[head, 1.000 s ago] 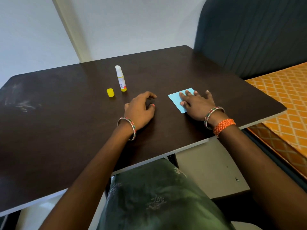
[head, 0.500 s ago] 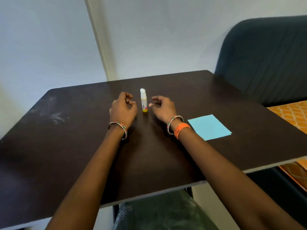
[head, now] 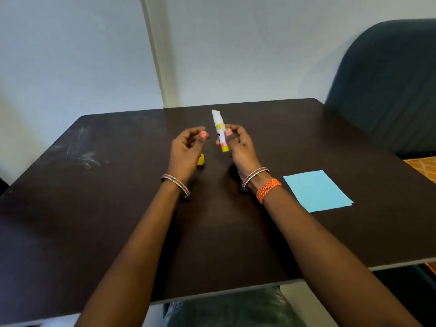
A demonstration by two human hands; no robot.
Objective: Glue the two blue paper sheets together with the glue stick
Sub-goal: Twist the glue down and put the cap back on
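My right hand (head: pixel 238 147) holds the uncapped glue stick (head: pixel 219 131) upright above the dark table (head: pixel 118 220), white glue tip pointing up. My left hand (head: pixel 186 149) hovers just left of the stick with its fingers curled and nothing in them. The yellow cap (head: pixel 201 160) lies on the table, partly hidden behind my left hand. The blue paper (head: pixel 317 191) lies flat on the table to the right of my right wrist; a second edge shows along its lower right side, so two sheets seem stacked.
A dark blue chair back (head: pixel 387 90) stands at the table's far right corner. An orange patterned surface (head: pixel 422 167) shows beyond the right edge. White scuff marks (head: pixel 82 152) are on the table's left part.
The glue stick stood on the table between my hands; now my right hand has lifted it off the table. My left hand has drawn slightly back, uncovering the yellow cap.
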